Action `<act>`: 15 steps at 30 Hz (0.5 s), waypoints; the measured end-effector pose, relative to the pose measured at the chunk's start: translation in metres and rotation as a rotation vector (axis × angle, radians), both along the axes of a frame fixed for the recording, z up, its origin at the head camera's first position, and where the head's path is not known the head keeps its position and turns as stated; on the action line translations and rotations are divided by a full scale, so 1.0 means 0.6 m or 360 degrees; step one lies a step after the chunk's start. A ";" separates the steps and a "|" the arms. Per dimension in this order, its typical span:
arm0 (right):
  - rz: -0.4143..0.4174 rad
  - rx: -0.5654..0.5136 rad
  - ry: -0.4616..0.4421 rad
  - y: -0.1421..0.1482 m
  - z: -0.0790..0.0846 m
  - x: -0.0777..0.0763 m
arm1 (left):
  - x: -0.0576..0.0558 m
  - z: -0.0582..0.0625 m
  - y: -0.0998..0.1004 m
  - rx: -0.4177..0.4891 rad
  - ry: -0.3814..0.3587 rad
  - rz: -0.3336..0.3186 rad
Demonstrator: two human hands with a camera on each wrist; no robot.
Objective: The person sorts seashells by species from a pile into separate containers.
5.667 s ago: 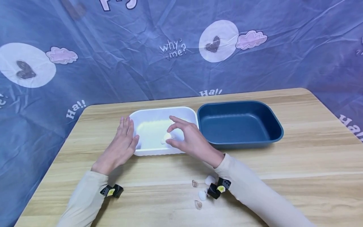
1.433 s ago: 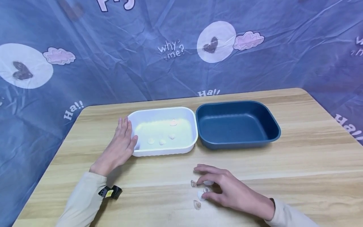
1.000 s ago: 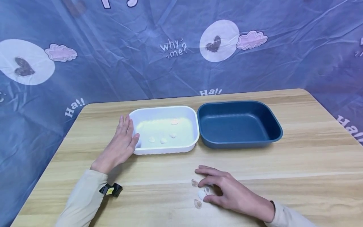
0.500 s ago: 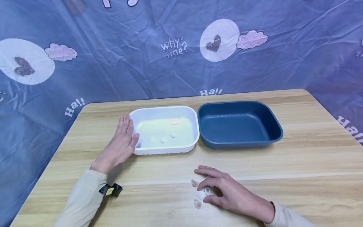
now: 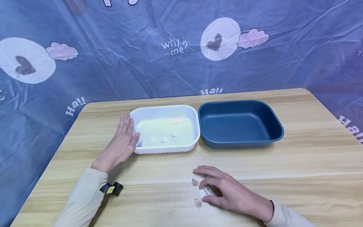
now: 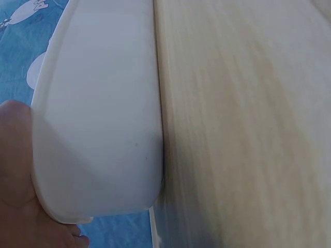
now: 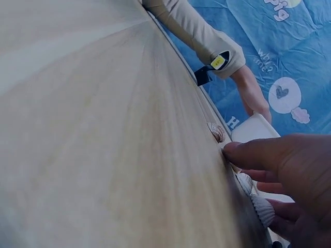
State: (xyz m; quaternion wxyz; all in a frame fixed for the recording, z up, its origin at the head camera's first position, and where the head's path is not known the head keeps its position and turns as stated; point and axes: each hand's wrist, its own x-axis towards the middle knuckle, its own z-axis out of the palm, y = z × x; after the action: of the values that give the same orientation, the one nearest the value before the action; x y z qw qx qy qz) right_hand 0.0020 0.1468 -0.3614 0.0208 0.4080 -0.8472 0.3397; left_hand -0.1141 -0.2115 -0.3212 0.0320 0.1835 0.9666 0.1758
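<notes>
My left hand point(image 5: 122, 143) lies with straight fingers along the left end of a white plastic tray point(image 5: 167, 149); its side fills much of the left wrist view. Several pale seashells point(image 5: 164, 139) lie inside. Low in the head view, my right hand point(image 5: 229, 192) pinches a flat white seashell point(image 5: 201, 194), thumb and index fingertip at its edges. A smaller shell point(image 5: 208, 189) lies between them, partly over the white one. Two brownish shells, one above point(image 5: 195, 182) and one below point(image 5: 198, 203), lie just left of the fingertips. A ridged white shell point(image 7: 262, 209) sits under the curled fingers.
A dark blue plastic tray point(image 5: 239, 145) stands against the white tray's right end. Both are on a wood-grain table point(image 5: 153, 195) whose far edge meets a blue printed cloth point(image 5: 127, 63). A black wrist device point(image 5: 111, 189) is on the left sleeve.
From the white tray, where it held a white shell, my right hand has come back to the shells on the table; lately its index finger has closed toward the thumb. The left hand stays.
</notes>
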 end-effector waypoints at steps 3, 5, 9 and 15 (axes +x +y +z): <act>-0.0006 -0.0004 0.0009 0.000 -0.001 -0.001 | -0.001 0.000 0.001 0.0001 -0.0013 0.0001; -0.0011 -0.0001 0.0000 0.000 -0.002 -0.002 | -0.001 0.000 0.001 0.0001 -0.0014 0.0000; -0.0025 0.0008 -0.0033 0.000 -0.003 -0.004 | -0.001 0.000 0.000 0.0002 -0.0011 -0.0004; 0.0002 -0.0049 -0.0006 0.001 -0.003 -0.006 | -0.002 0.000 0.001 0.0003 -0.0012 -0.0004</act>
State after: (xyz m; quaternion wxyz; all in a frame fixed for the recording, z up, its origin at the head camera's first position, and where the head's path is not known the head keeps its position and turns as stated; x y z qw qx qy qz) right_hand -0.0016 0.1474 -0.3631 0.0252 0.4076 -0.8416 0.3534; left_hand -0.1152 -0.2108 -0.3211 0.0358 0.1841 0.9661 0.1775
